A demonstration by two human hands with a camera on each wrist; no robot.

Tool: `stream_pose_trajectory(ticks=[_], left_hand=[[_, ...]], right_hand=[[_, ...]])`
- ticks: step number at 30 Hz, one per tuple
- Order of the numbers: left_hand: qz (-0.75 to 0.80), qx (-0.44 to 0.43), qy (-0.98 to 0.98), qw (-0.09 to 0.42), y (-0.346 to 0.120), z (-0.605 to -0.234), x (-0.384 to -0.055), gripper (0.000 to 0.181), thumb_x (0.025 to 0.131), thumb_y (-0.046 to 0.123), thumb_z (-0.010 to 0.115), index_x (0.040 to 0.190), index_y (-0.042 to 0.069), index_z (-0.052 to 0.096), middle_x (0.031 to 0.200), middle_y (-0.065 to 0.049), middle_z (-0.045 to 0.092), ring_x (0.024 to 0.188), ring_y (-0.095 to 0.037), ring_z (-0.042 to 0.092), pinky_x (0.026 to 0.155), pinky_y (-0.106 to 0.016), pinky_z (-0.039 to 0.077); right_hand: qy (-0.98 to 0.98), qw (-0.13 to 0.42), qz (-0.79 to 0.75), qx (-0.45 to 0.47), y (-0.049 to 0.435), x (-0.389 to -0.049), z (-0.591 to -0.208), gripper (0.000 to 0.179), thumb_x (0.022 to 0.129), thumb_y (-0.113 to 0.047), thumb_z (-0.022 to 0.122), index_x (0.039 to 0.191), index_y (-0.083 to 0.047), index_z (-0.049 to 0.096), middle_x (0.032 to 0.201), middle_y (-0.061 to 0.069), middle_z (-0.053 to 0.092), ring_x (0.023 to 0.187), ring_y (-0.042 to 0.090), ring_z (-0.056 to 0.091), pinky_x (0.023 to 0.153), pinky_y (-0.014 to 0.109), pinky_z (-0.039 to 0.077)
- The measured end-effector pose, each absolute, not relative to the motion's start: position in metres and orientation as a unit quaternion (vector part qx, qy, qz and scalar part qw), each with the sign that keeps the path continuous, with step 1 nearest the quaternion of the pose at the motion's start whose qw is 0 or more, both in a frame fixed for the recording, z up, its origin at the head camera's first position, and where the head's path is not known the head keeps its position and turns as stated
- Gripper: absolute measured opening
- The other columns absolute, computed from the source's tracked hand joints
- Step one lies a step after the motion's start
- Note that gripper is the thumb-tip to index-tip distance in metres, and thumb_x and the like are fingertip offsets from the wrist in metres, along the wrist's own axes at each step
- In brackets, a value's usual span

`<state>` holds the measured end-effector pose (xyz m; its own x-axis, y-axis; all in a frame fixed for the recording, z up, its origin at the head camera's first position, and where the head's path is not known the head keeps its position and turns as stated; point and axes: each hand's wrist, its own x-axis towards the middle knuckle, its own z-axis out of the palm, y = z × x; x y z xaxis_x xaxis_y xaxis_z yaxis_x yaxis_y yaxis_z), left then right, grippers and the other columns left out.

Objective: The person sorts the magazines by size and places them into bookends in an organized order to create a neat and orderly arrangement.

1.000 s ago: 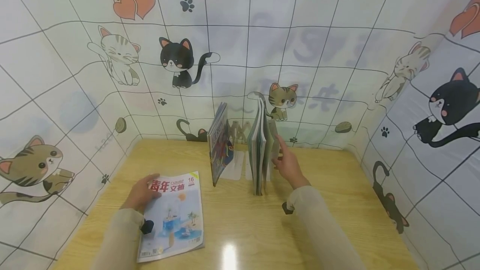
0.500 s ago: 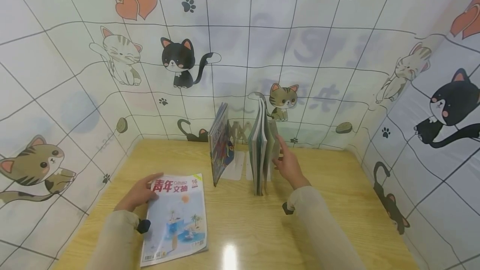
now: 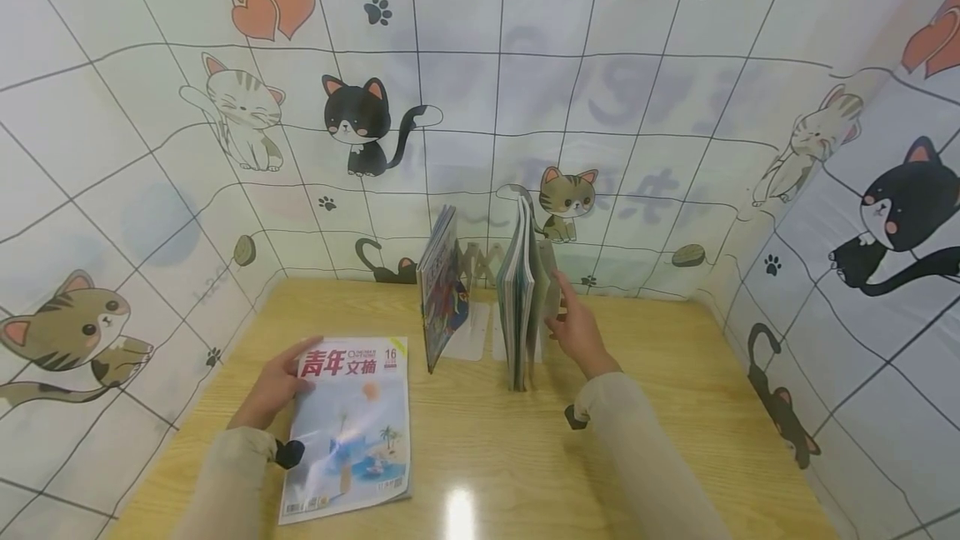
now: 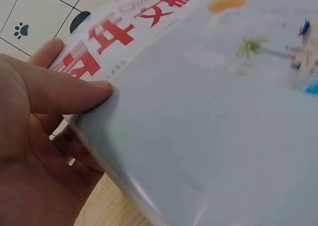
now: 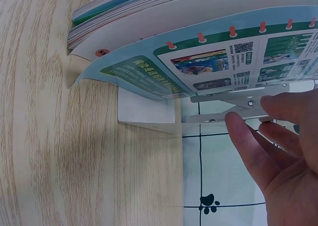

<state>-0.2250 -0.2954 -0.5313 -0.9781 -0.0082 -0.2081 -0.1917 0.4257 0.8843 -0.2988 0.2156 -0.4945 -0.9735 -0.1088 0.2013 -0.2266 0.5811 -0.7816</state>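
My left hand (image 3: 272,390) grips a magazine (image 3: 356,432) with a pale blue beach cover and red Chinese title, at the table's left. In the left wrist view, the thumb (image 4: 74,94) lies on the cover and other fingers go under the edge. At the back middle stands an expandable bookend (image 3: 549,277) with a criss-cross lattice. My right hand (image 3: 581,336) pinches its right end plate, its fingertips at the lattice in the right wrist view. Upright magazines (image 3: 517,298) lean inside the right end; several thin colourful books (image 3: 441,290) stand at the left end.
The wooden table (image 3: 487,457) meets cat-printed wall sheets (image 3: 465,107) behind and at both sides. White base plates (image 3: 468,336) of the bookend lie between the two groups of books.
The left hand and its magazine shift slightly right and nearer, then the magazine moves a little away from me, its top end farther back. The right hand stays at the bookend; the books stay put.
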Motion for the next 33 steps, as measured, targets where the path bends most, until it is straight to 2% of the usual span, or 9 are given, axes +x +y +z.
stream_pose_trajectory(ticks=[4, 8, 19, 24, 33], left_hand=[[0.549, -0.065, 0.83, 0.079, -0.294, -0.53, -0.224, 0.076, 0.086, -0.007, 0.055, 0.152, 0.027, 0.036, 0.144, -0.027, 0.04, 0.119, -0.043, 0.05, 0.097, -0.056, 0.044], [0.563, -0.051, 0.822, 0.073, -0.294, -0.529, -0.224, 0.076, 0.085, -0.009, 0.054, 0.151, 0.026, 0.038, 0.145, -0.025, 0.04, 0.12, -0.042, 0.05, 0.098, -0.055, 0.043], [0.595, -0.007, 0.802, 0.054, -0.296, -0.526, -0.222, 0.075, 0.084, -0.012, 0.051, 0.149, 0.025, 0.04, 0.144, -0.022, 0.041, 0.111, -0.036, 0.054, 0.084, -0.035, 0.051], [0.596, 0.001, 0.801, 0.059, -0.295, -0.522, -0.222, 0.072, 0.087, -0.009, 0.051, 0.148, 0.027, 0.041, 0.146, -0.018, 0.039, 0.112, -0.035, 0.053, 0.085, -0.036, 0.051], [0.598, 0.006, 0.8, 0.056, -0.29, -0.51, -0.223, 0.069, 0.089, -0.008, 0.051, 0.148, 0.026, 0.042, 0.142, -0.019, 0.042, 0.111, -0.038, 0.053, 0.084, -0.039, 0.053]], right_hand=[[-0.888, 0.065, 0.446, 0.092, 0.216, -0.299, -0.495, 0.094, 0.088, 0.01, 0.064, 0.155, -0.035, 0.015, 0.132, 0.031, 0.048, 0.099, 0.041, 0.064, 0.064, 0.032, 0.058], [-0.889, 0.066, 0.444, 0.09, 0.216, -0.299, -0.494, 0.095, 0.087, 0.01, 0.064, 0.155, -0.035, 0.015, 0.131, 0.031, 0.048, 0.099, 0.041, 0.064, 0.063, 0.031, 0.058], [-0.89, 0.068, 0.44, 0.094, 0.216, -0.298, -0.494, 0.095, 0.087, 0.01, 0.064, 0.155, -0.036, 0.015, 0.131, 0.032, 0.048, 0.098, 0.041, 0.065, 0.062, 0.03, 0.057], [-0.891, 0.071, 0.44, 0.093, 0.216, -0.298, -0.494, 0.096, 0.087, 0.01, 0.065, 0.155, -0.036, 0.016, 0.13, 0.032, 0.049, 0.097, 0.04, 0.065, 0.061, 0.03, 0.057], [-0.888, 0.069, 0.445, 0.093, 0.216, -0.298, -0.493, 0.095, 0.087, 0.011, 0.064, 0.155, -0.035, 0.017, 0.13, 0.032, 0.049, 0.097, 0.041, 0.065, 0.062, 0.03, 0.058]])
